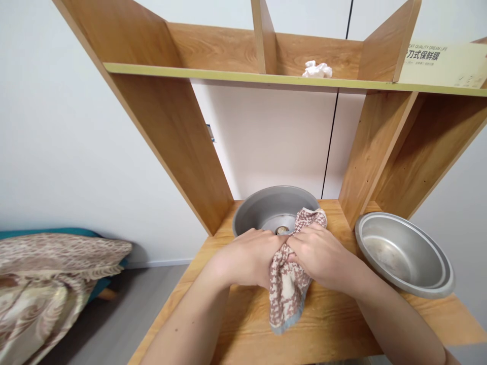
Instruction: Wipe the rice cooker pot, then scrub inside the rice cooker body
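A brown-and-white patterned towel (288,284) with a pale blue edge is bunched up between my two hands. My left hand (258,253) is closed around its middle. Beside it, my right hand (317,253) grips the towel too, with one end sticking up past the knuckles and the other end hanging toward me. Both hands are at the near rim of a round grey basin (251,210). Inside the basin is a small round fitting (282,230) at the bottom, partly hidden by my hands.
A metal inner pot (403,253) stands to the right on the wooden desk (327,324). Above runs a shelf (236,76) with crumpled white tissue (317,70) and a cling-film box (445,66). At the left, a patterned cloth (49,284) covers a teal seat.
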Demonstrator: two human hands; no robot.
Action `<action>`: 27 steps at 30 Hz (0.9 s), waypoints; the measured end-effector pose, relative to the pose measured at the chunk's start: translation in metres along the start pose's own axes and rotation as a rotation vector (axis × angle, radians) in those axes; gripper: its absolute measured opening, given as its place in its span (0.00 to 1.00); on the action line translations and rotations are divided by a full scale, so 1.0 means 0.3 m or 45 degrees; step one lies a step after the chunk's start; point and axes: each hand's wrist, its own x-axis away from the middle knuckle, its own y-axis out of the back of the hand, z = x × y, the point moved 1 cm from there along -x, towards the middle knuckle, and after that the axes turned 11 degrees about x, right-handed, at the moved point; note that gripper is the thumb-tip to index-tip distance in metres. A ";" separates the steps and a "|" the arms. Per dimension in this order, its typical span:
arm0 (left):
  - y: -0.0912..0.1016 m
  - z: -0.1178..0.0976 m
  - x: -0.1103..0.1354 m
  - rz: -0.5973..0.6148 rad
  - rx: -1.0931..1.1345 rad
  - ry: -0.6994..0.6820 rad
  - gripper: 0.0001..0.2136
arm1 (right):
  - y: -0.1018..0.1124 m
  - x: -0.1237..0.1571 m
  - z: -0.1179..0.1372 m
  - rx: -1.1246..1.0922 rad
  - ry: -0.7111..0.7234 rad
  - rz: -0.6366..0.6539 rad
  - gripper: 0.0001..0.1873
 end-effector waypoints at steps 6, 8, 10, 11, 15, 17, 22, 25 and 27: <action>0.000 -0.006 -0.005 -0.039 0.019 0.017 0.16 | -0.015 -0.002 0.015 0.033 -0.015 0.000 0.12; 0.002 -0.007 -0.006 -0.036 0.026 0.024 0.16 | -0.021 -0.004 0.015 0.034 -0.017 -0.007 0.13; 0.003 -0.007 -0.006 -0.028 0.034 0.027 0.16 | -0.022 -0.007 0.010 0.020 -0.009 -0.006 0.14; 0.003 -0.007 -0.006 -0.024 0.037 0.028 0.16 | -0.021 -0.008 0.005 0.010 -0.004 0.000 0.14; 0.002 -0.002 -0.005 0.001 0.029 0.016 0.15 | -0.005 -0.011 -0.018 -0.040 0.014 0.051 0.13; 0.001 0.000 -0.004 0.010 0.028 0.001 0.14 | 0.005 -0.011 -0.029 -0.071 0.026 0.066 0.13; 0.000 0.001 -0.007 0.002 0.040 -0.030 0.12 | 0.014 -0.009 -0.038 -0.107 0.019 0.092 0.12; 0.000 0.001 -0.009 0.011 0.034 -0.036 0.10 | 0.005 -0.006 -0.022 -0.054 0.021 0.057 0.13; -0.001 0.004 -0.010 0.017 0.023 -0.031 0.10 | -0.004 -0.004 -0.004 -0.022 -0.006 0.035 0.13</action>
